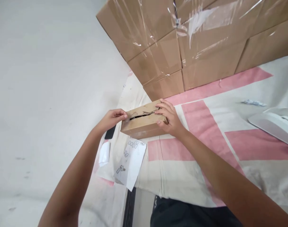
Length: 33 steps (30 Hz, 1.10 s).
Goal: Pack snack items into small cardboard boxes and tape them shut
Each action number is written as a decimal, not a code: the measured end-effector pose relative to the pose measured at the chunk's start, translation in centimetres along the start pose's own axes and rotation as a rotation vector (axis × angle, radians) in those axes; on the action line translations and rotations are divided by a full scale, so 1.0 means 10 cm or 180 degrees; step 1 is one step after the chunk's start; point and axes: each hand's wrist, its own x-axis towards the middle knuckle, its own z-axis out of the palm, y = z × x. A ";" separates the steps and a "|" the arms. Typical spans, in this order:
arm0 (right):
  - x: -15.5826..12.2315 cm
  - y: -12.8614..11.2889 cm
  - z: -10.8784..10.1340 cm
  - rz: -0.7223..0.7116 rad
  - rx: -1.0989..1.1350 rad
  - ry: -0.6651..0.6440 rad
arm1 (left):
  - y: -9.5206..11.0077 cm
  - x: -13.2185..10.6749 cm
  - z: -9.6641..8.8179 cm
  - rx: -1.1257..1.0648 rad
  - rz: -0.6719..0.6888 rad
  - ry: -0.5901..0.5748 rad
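A small brown cardboard box (144, 127) lies on the cloth-covered surface, with a ragged dark slit along the seam of its top. My left hand (114, 118) is closed, thumb and fingertips pinched at the box's left end beside the slit. Whether a bit of tape is between those fingertips I cannot make out. Around the right end curls my right hand (170, 118), its fingers over the top near the torn seam and the thumb on the near side. Just below the box is a white sheet of paper (132, 164) with small printed drawings.
Stacked cartons (163, 60) under clear plastic wrap rise behind the box. A dark phone-like object (110, 133) and a folded white item (104, 154) lie at left. A white appliance (274, 123) and a crumpled wrapper (253, 102) are on the pink-and-white cloth (203, 126).
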 end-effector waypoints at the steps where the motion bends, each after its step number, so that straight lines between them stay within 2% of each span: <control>1: 0.00 0.00 0.00 -0.0029 -0.0006 0.0003 | 0.00 0.00 -0.03 0.0061 -0.0018 0.0013; 7: 0.00 0.02 0.04 -0.0165 -0.0035 0.0174 | -0.07 0.03 -0.13 0.0418 -0.0200 -0.0190; 14: 0.00 0.04 0.07 -0.0280 -0.0006 0.0235 | -0.13 0.03 -0.13 0.0684 -0.0146 -0.0310; 20: 0.00 0.02 0.06 -0.0154 -0.0011 0.0142 | -0.24 0.04 -0.10 0.0905 0.0169 -0.0042; 23: -0.01 0.02 0.06 -0.0126 0.0013 0.0155 | -0.30 0.05 -0.04 0.0644 0.0132 0.0068; 27: 0.00 0.01 0.04 -0.0138 0.0022 0.0119 | -0.34 0.02 0.05 -0.0137 -0.0247 0.0086; 31: -0.01 -0.01 0.05 -0.0073 0.0061 0.0049 | -0.36 -0.11 0.07 -0.0523 -0.0517 -0.0326; 33: -0.04 0.00 0.07 0.0059 0.0125 0.0121 | -0.37 -0.17 0.09 -0.0583 -0.0594 -0.0420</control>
